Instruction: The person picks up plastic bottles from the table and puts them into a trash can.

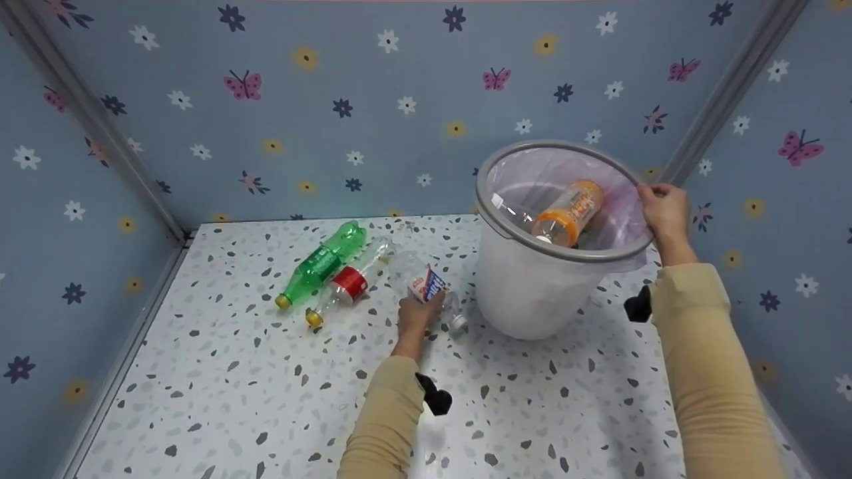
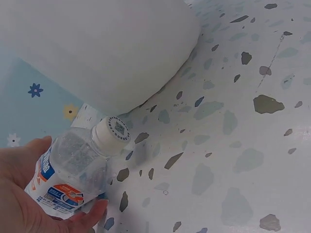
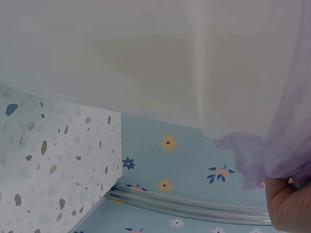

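My left hand point(image 1: 419, 315) grips a clear plastic bottle point(image 1: 405, 271) round its white, blue and orange label. In the left wrist view this bottle point(image 2: 80, 153) lies tilted with its white cap point(image 2: 112, 135) toward the bin. On the right, my right hand point(image 1: 665, 211) pinches the grey rim point(image 1: 489, 199) of the white trash bin point(image 1: 532, 293) and its purple liner bag point(image 1: 536, 166). The right wrist view shows that hand point(image 3: 291, 206) at the bag's edge. An orange-labelled bottle point(image 1: 574, 209) and other clear plastic lie inside the bin.
Left of my left hand lie a green bottle point(image 1: 323, 263) with a yellow cap and a clear bottle with a red label point(image 1: 351, 285). The speckled tabletop point(image 1: 266, 399) is bordered by blue flowered panels point(image 1: 373, 86) at the back and sides.
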`<control>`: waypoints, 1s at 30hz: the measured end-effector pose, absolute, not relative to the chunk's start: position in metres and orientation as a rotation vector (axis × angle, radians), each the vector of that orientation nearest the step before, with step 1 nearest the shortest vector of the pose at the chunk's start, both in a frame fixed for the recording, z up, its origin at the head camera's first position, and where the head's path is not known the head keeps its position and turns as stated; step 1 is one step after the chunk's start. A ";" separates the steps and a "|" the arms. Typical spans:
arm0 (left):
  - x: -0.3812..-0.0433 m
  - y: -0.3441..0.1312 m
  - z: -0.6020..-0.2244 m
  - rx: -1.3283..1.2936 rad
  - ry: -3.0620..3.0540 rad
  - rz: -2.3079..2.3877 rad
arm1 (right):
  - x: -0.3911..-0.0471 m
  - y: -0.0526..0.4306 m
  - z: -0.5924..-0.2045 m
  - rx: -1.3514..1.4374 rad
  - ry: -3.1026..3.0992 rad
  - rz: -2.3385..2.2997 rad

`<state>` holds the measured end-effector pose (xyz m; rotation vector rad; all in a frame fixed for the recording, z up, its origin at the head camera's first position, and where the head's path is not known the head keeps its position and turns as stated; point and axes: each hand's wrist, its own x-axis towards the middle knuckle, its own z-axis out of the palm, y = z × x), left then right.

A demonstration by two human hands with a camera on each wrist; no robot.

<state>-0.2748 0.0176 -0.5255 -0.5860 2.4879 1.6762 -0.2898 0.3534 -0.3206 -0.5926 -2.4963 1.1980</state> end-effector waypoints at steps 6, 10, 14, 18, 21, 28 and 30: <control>-0.278 0.017 -0.527 -0.618 2.474 1.651 | -0.290 0.354 -0.320 -0.593 -2.502 1.205; -0.279 0.018 -0.527 -0.659 2.441 1.665 | -0.290 0.355 -0.320 -0.601 -2.513 1.169; -0.280 0.020 -0.528 -0.703 2.404 1.700 | -0.290 0.354 -0.321 -0.612 -2.517 1.161; -0.280 0.021 -0.528 -0.737 2.395 1.697 | -0.290 0.354 -0.322 -0.611 -2.514 1.169; -0.280 0.021 -0.527 -0.745 2.393 1.694 | -0.290 0.353 -0.322 -0.618 -2.511 1.174; -0.281 0.021 -0.530 -0.739 2.287 1.818 | -0.290 0.353 -0.321 -0.614 -2.513 1.193; -0.281 0.020 -0.530 -0.733 2.269 1.843 | -0.290 0.353 -0.321 -0.613 -2.512 1.190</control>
